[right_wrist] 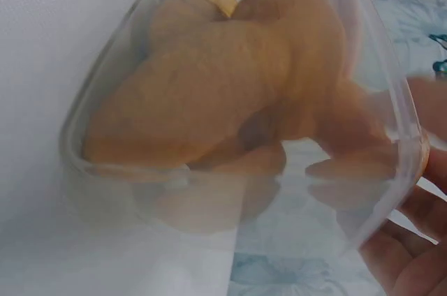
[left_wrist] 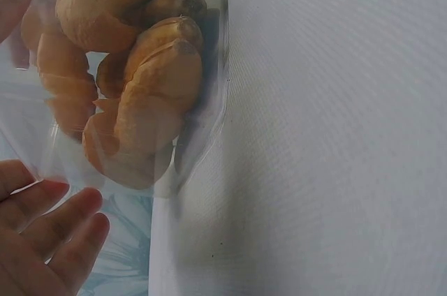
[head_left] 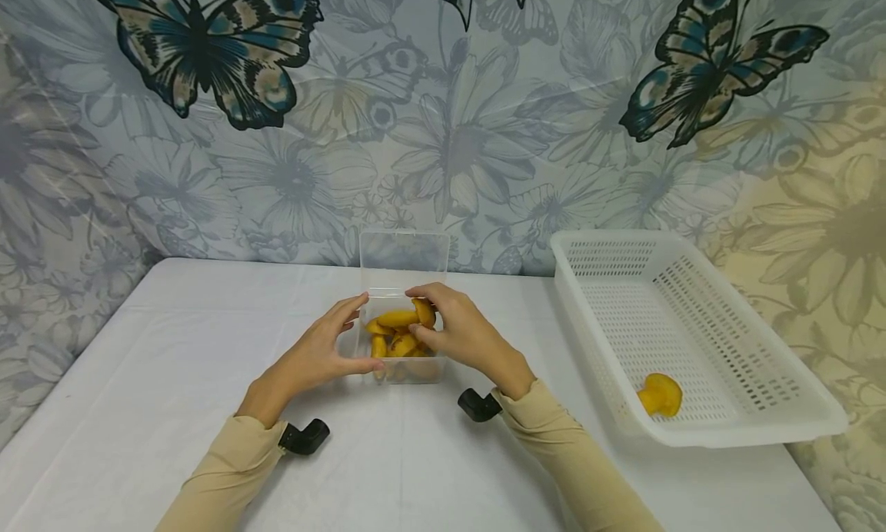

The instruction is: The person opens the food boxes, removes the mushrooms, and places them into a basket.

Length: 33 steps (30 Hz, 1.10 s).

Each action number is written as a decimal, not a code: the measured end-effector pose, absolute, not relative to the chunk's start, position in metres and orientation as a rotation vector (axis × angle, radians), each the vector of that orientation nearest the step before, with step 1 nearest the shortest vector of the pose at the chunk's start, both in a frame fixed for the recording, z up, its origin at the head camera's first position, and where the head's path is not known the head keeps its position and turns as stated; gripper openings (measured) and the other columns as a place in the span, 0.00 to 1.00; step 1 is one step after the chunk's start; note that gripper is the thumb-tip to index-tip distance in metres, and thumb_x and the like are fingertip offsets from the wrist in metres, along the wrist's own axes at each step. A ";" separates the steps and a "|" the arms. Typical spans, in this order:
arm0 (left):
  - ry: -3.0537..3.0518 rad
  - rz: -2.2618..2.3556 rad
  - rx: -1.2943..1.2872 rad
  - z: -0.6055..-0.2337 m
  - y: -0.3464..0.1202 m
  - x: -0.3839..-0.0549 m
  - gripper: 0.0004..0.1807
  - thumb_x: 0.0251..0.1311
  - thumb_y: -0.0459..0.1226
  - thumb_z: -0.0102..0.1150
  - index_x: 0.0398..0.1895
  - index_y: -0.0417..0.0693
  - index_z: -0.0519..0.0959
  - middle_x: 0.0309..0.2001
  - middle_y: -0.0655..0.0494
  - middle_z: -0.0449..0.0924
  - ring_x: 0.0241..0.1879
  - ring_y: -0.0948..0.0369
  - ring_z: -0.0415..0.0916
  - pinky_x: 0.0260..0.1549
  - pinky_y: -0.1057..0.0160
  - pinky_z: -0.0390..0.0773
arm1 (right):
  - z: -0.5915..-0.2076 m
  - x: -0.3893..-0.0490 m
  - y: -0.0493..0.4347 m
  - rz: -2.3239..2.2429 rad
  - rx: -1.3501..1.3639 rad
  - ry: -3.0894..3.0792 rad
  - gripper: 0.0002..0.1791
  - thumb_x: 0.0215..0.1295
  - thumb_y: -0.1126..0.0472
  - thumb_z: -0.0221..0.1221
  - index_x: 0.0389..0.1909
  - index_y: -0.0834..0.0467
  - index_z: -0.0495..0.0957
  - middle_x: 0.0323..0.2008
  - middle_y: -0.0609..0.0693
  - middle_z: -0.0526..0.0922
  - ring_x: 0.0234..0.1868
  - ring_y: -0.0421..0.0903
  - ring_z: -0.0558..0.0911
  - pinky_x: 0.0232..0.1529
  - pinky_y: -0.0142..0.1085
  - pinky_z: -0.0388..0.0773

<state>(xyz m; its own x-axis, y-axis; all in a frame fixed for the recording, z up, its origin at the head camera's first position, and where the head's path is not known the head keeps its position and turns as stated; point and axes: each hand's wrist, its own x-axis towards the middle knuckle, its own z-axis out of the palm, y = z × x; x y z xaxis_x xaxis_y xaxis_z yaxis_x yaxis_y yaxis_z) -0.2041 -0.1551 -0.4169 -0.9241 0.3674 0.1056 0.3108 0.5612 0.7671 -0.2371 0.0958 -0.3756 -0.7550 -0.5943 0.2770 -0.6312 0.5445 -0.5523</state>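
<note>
A clear plastic box (head_left: 408, 372) holding several yellow mushrooms (head_left: 398, 318) stands on the table, its lid (head_left: 404, 251) raised at the back. My left hand (head_left: 321, 344) steadies the box at its left side, thumb over the front rim and fingers along the back left. My right hand (head_left: 467, 332) reaches in from the right and pinches a mushroom (head_left: 424, 312) between thumb and fingers at the right wall. Through the clear wall in the left wrist view, mushrooms (left_wrist: 160, 86) lie piled together. The right wrist view shows a large mushroom (right_wrist: 202, 93) against the wall.
To the right stands a white perforated basket (head_left: 754, 432) with one yellow mushroom (head_left: 661, 395) near its front left corner. A white cloth (head_left: 173, 378) covers the table. Behind the table hangs a butterfly-and-flower patterned backdrop (head_left: 457, 147).
</note>
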 end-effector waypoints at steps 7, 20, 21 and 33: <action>2.710 1.320 0.600 -0.417 -0.155 -0.204 0.59 0.47 0.54 0.76 0.79 0.53 0.52 0.76 0.47 0.55 0.69 0.42 0.66 0.68 0.43 0.71 | -0.376 -0.235 0.092 0.936 1.104 -2.703 0.22 0.61 0.65 0.68 0.56 0.64 0.78 0.47 0.54 0.83 0.40 0.44 0.77 0.44 0.40 0.83; 2.737 1.306 0.622 -0.417 -0.155 -0.205 0.58 0.48 0.54 0.75 0.79 0.52 0.52 0.75 0.46 0.57 0.68 0.42 0.67 0.67 0.44 0.72 | -0.363 -0.235 0.102 0.948 1.092 -2.576 0.20 0.58 0.69 0.68 0.52 0.63 0.80 0.37 0.50 0.81 0.35 0.41 0.75 0.40 0.32 0.81; 2.740 1.303 0.622 -0.417 -0.155 -0.205 0.58 0.48 0.54 0.75 0.79 0.52 0.52 0.75 0.46 0.57 0.68 0.41 0.67 0.67 0.43 0.72 | -0.361 -0.235 0.103 0.945 1.093 -2.566 0.20 0.58 0.69 0.68 0.52 0.63 0.80 0.36 0.50 0.81 0.35 0.41 0.74 0.40 0.31 0.81; 2.734 1.302 0.618 -0.418 -0.154 -0.205 0.57 0.50 0.54 0.74 0.79 0.52 0.52 0.74 0.44 0.59 0.68 0.40 0.66 0.67 0.42 0.71 | -0.330 -0.242 0.122 0.996 1.054 -2.511 0.20 0.57 0.71 0.68 0.52 0.66 0.80 0.40 0.54 0.83 0.36 0.44 0.78 0.50 0.34 0.86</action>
<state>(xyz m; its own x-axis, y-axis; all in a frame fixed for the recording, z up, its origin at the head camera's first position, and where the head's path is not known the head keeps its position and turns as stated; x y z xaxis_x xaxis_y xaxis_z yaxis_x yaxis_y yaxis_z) -0.2048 -0.1542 -0.4175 -0.9188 0.3749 0.1234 0.3320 0.5652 0.7552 -0.2416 0.1223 -0.3301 -0.7106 -0.5378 0.4537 -0.7026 0.5073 -0.4990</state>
